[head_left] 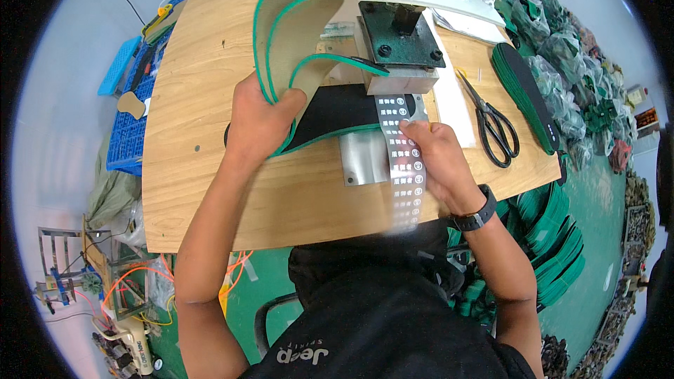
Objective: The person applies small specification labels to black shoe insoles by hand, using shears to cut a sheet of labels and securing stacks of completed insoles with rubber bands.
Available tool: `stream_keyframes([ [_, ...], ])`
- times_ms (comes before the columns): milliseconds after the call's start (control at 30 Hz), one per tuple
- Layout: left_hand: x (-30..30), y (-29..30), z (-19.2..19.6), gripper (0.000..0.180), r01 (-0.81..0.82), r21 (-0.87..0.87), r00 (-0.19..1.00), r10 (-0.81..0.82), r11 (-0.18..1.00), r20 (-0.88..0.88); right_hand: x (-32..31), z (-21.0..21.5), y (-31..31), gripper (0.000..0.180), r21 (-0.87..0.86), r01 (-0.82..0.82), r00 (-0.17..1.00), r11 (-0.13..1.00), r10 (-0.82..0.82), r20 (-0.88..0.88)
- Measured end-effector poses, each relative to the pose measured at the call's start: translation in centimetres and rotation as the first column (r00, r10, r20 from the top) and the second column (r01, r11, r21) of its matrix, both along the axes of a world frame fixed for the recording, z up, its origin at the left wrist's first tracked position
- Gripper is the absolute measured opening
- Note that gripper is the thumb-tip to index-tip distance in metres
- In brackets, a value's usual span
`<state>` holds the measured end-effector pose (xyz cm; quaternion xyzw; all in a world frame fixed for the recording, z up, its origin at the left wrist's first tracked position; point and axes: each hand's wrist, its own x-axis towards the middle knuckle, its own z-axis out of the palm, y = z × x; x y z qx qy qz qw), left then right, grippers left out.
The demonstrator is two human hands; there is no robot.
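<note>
My left hand (263, 125) is closed around several shoe insoles (303, 28) with beige faces and green edges, fanned upward and bent. A black insole face (340, 109) lies below them, its toe end under the block of a small press (404, 38). In my right hand (444, 158), a clear strip of white-printed labels (405, 186) is pinched between thumb and fingers. The strip's upper end reaches over the black insole just beneath the press block, and its lower end hangs past the table edge. A bare metal plate (361, 160) shows below the insole.
Black-handled scissors (495, 123) lie right of the press, beside stacked insoles (526, 98). Blue crates (130, 137) stand left of the wooden table (203, 189). More green-edged insoles (544, 245) are piled below right; bagged goods (554, 49) line the right wall.
</note>
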<state>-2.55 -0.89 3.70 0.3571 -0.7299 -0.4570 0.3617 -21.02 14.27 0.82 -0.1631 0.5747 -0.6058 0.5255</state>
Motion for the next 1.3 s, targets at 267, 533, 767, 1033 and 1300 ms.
stream_keyframes([
  [267, -0.3, 0.2, -0.1, 0.031, 0.079, -0.044, 0.982, -0.070, 0.996, 0.174, -0.2, 0.3, 0.0, 0.022, 0.053, -0.038, 0.998, 0.998, 0.040, -0.042],
  [533, -1.7, 1.0, 0.0, 0.062, 0.281, -0.265, 0.863, -0.122, 0.923, 0.490, 0.0, 0.3, 0.1, 0.029, -0.007, 0.133, 0.989, 0.991, -0.133, 0.062],
  [767, -1.3, 0.9, -0.4, 0.063, 0.288, -0.291, 0.867, -0.120, 0.912, 0.484, 0.1, -0.8, 0.1, 0.021, -0.111, 0.011, 0.996, 0.994, -0.021, -0.090],
  [1033, -0.2, -0.3, -0.9, 0.019, 0.165, -0.161, 0.978, -0.140, 0.973, 0.153, -1.3, 0.1, 1.8, 0.016, -0.106, 0.234, 0.972, 0.966, -0.230, 0.053],
  [1300, 0.4, -0.6, -1.0, 0.011, 0.056, -0.057, 0.995, -0.061, 0.997, -0.076, 0.2, 0.0, 0.4, 0.019, -0.015, -0.011, 0.999, 1.000, 0.010, -0.037],
])
